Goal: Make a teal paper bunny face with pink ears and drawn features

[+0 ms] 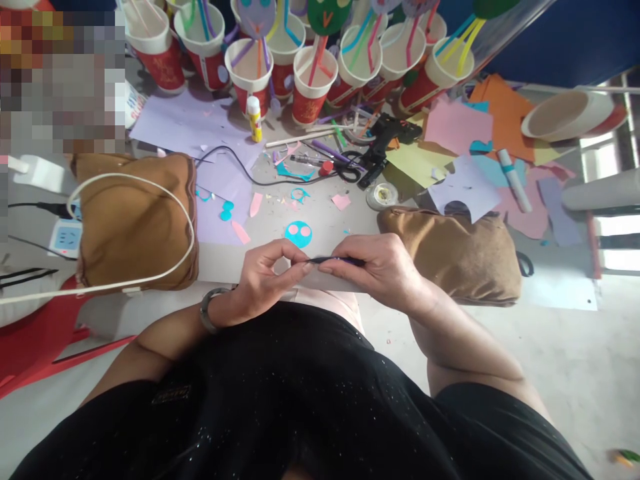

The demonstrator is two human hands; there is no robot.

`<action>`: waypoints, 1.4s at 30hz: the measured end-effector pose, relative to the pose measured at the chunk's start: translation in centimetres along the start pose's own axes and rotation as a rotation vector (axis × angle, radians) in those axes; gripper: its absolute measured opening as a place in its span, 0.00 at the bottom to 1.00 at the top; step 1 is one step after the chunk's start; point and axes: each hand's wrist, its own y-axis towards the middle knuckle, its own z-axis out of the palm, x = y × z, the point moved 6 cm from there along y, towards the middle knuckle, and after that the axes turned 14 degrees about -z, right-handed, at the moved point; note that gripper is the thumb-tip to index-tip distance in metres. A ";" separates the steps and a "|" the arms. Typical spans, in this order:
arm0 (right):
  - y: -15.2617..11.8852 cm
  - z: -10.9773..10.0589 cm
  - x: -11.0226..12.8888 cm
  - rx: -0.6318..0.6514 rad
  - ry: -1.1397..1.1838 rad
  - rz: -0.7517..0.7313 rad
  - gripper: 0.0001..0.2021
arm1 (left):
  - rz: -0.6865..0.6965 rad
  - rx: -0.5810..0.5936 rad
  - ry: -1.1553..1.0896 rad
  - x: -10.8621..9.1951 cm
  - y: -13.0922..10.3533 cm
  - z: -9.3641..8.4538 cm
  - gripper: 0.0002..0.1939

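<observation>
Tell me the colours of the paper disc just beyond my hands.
The paper disc is blue with two pink dots; see the head view.

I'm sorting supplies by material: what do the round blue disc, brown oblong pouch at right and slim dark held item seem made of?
Round blue disc: probably matte paper or card, being flat with crisp edges.
Brown oblong pouch: likely soft, suede-like fabric; it creases.
Slim dark held item: cannot tell; only a narrow, partly covered line shows.

This looks like a craft workspace — coloured paper (457,125), a glue stick (255,123), a glue gun (393,131) and paper cups (309,101) crowd the table (327,219).
</observation>
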 end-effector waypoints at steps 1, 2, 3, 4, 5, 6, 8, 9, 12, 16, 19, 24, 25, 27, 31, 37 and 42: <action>-0.1 0.1 0.0 -0.008 0.012 0.007 0.25 | -0.006 0.001 0.004 -0.1 0.0 0.0 0.07; -0.1 0.1 -0.1 -0.015 0.026 0.019 0.26 | -0.014 0.002 0.007 -0.1 -0.1 0.0 0.08; -0.2 0.3 -0.1 -0.022 0.045 0.036 0.26 | -0.024 0.002 0.007 -0.1 -0.1 0.1 0.08; -0.3 0.4 -0.2 -0.036 0.070 0.053 0.26 | -0.037 0.001 0.004 -0.1 -0.1 0.1 0.09; -0.4 0.4 -0.3 -0.063 0.100 0.074 0.27 | -0.053 0.001 -0.002 -0.1 -0.1 0.1 0.09; -0.4 0.5 -0.4 -0.100 0.137 0.099 0.28 | -0.069 -0.002 -0.012 0.0 -0.1 0.1 0.10; -0.7 0.7 -0.8 -0.206 0.226 0.159 0.30 | -0.101 -0.020 -0.036 0.2 0.0 0.0 0.10; -0.8 0.8 -1.0 -0.262 0.275 0.193 0.31 | -0.117 -0.037 -0.048 0.3 0.0 0.0 0.10; -1.2 1.9 -1.6 -0.349 0.411 0.299 0.31 | -0.172 -0.077 -0.073 0.7 0.3 0.0 0.10; -1.3 3.6 -1.8 -0.383 0.531 0.365 0.24 | -0.203 -0.087 -0.091 0.8 0.6 0.3 0.09; -1.3 4.2 -1.8 -0.418 0.581 0.376 0.21 | -0.190 -0.072 -0.087 0.8 0.7 0.4 0.09; -1.3 5.1 -2.2 -0.390 0.662 0.402 0.20 | -0.195 -0.074 -0.089 1.4 0.7 0.4 0.09; -1.3 5.2 -2.3 -0.378 0.677 0.404 0.20 | -0.193 -0.070 -0.086 1.5 0.7 0.4 0.09; -1.3 5.5 -2.5 -0.353 0.692 0.408 0.20 | -0.184 -0.057 -0.079 1.7 0.7 0.5 0.09; -1.4 5.5 -3.0 -0.323 0.656 0.431 0.19 | -0.150 -0.037 -0.015 1.6 0.7 0.2 0.10; -1.2 4.8 -4.3 -0.285 0.384 0.478 0.14 | 0.429 -0.188 0.522 -0.3 -1.3 -1.7 0.06; -0.3 5.1 -5.3 -0.245 0.241 0.475 0.14 | 0.606 -0.097 0.985 1.0 -2.4 -0.6 0.10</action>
